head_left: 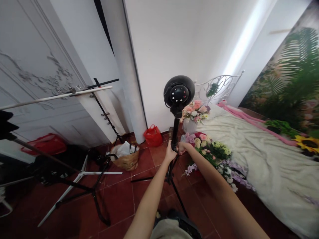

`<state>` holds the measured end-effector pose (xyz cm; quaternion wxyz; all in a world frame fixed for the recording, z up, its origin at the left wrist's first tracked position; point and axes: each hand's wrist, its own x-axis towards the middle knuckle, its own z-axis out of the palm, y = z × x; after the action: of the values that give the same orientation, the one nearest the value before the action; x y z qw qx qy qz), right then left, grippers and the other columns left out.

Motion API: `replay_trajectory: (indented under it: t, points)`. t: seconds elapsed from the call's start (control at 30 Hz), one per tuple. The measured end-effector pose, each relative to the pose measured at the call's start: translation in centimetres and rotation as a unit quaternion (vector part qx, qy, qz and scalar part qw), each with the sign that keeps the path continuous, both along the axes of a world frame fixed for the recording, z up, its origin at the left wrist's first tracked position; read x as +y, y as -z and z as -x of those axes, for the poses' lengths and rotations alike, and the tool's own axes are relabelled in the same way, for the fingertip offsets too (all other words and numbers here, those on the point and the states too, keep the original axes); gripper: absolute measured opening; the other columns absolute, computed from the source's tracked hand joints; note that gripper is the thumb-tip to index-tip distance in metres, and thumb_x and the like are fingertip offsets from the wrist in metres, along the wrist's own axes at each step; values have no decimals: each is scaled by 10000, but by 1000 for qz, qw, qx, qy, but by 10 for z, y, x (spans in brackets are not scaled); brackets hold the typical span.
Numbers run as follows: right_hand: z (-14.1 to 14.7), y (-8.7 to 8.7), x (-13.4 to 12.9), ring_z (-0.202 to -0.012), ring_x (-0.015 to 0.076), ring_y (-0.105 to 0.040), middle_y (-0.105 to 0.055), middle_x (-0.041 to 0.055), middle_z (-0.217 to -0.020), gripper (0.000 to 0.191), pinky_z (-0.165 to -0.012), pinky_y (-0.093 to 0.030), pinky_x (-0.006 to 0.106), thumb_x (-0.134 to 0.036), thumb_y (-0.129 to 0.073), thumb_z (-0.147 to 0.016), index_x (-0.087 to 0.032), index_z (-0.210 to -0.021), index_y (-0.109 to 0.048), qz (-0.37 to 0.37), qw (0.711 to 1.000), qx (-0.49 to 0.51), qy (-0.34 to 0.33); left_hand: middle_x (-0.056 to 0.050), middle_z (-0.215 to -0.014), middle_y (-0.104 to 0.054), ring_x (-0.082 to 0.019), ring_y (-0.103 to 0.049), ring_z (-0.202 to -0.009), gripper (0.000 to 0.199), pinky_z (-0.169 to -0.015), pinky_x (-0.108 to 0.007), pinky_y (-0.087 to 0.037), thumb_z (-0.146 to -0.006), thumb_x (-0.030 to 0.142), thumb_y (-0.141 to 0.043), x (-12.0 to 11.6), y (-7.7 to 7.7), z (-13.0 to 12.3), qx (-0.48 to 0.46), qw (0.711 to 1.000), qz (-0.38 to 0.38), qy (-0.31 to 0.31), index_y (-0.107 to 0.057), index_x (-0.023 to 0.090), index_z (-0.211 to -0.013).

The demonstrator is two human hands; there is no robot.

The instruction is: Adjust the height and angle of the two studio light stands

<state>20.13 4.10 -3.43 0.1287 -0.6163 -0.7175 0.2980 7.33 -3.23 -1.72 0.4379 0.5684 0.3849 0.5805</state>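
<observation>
Before me a black light stand (176, 129) rises from spread tripod legs on the tiled floor, topped by a round black studio lamp (178, 94) with pale dots on its back. My left hand (171, 152) is closed around the stand's pole below the lamp. On the pole's right side, by a joint or knob, my right hand (182, 147) is closed at about the same height; its fingers are partly hidden, and it appears to grip the knob. Flower bunches (206, 146) lie just right of my hands.
To the right is a bed (249, 142) with a cream blanket and a white metal headboard. A red bag (153, 135) and a woven basket (127, 159) stand on the floor ahead. Tripod legs (82, 174) and a backdrop crossbar (59, 96) take up the left side.
</observation>
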Motion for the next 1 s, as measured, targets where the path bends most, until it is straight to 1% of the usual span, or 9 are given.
replay_trajectory:
  t: [0.13, 0.2, 0.27, 0.37, 0.47, 0.57, 0.63, 0.83, 1.0]
  points:
    - [-10, -5, -16, -554, 164, -569, -591, 36, -486, 95, -574, -426, 240, -70, -641, -515, -143, -479, -592, -2, 999, -20, -44, 41, -723, -527, -80, -525, -625, 263, -603, -206, -434, -689, 100, -552, 2, 2, -1, 24, 1000, -14, -15, -421, 208, -889]
    - [-15, -3, -30, -613, 166, -590, -638, 44, -582, 56, -609, -421, 231, -101, -609, -589, -142, -590, -647, -22, 998, -12, -49, 41, -726, -528, -81, -527, -629, 268, -609, -207, -437, -682, 93, -551, 2, 3, -2, 28, 999, -16, -18, -420, 210, -885]
    - [-19, 0, -45, -638, 160, -599, -663, 34, -656, 141, -618, -423, 224, -151, -569, -674, -152, -756, -684, -36, 998, -2, -47, 45, -722, -527, -82, -528, -630, 283, -611, -206, -437, -672, 87, -555, 2, 3, -3, 26, 999, -12, -20, -422, 214, -887]
    - [-20, 8, -63, -638, 154, -606, -675, 18, -708, 231, -603, -436, 221, -275, -511, -790, -176, -919, -675, -50, 996, 64, -26, 47, -723, -530, -85, -529, -629, 312, -612, -209, -437, -658, 79, -555, 2, 2, -5, 16, 1000, 0, -23, -425, 217, -906]
    - [-18, 15, -72, -621, 162, -610, -671, 28, -700, 379, -581, -444, 231, -429, -382, -888, -178, -910, -666, -64, 986, 151, 29, 44, -725, -534, -88, -528, -632, 315, -626, -217, -439, -650, 85, -569, 1, -1, -6, 11, 999, 6, -32, -436, 213, -906]
    - [-12, 22, -73, -645, 180, -621, -666, 57, -678, 527, -609, -439, 240, -503, -263, -926, -169, -855, -664, -105, 980, 151, 76, 39, -735, -541, -89, -529, -645, 299, -646, -222, -440, -653, 110, -591, -1, -3, -6, 16, 999, 10, -43, -452, 209, -898]
    - [-8, 26, -71, -685, 186, -633, -675, 70, -709, 551, -632, -423, 235, -505, -230, -938, -175, -860, -664, -146, 978, 120, 88, 38, -741, -539, -89, -527, -650, 292, -643, -220, -438, -659, 117, -589, -1, -5, -6, 22, 998, 13, -48, -452, 205, -902]
    - [1, 38, -61, -718, 174, -648, -707, 84, -819, 527, -617, -367, 219, -426, -200, -963, -192, -1009, -670, -204, 976, 38, 66, 31, -768, -528, -87, -528, -689, 277, -662, -217, -436, -653, 96, -578, -1, -8, -10, 13, 999, 20, -46, -450, 191, -879]
    - [-7, 39, -50, -675, 161, -633, -701, 107, -759, 571, -564, -321, 224, -438, -239, -959, -169, -789, -713, -192, 980, -42, 24, 32, -762, -526, -91, -532, -693, 261, -674, -230, -447, -657, 85, -559, -3, -10, -16, 21, 997, 19, -65, -455, 198, -867]
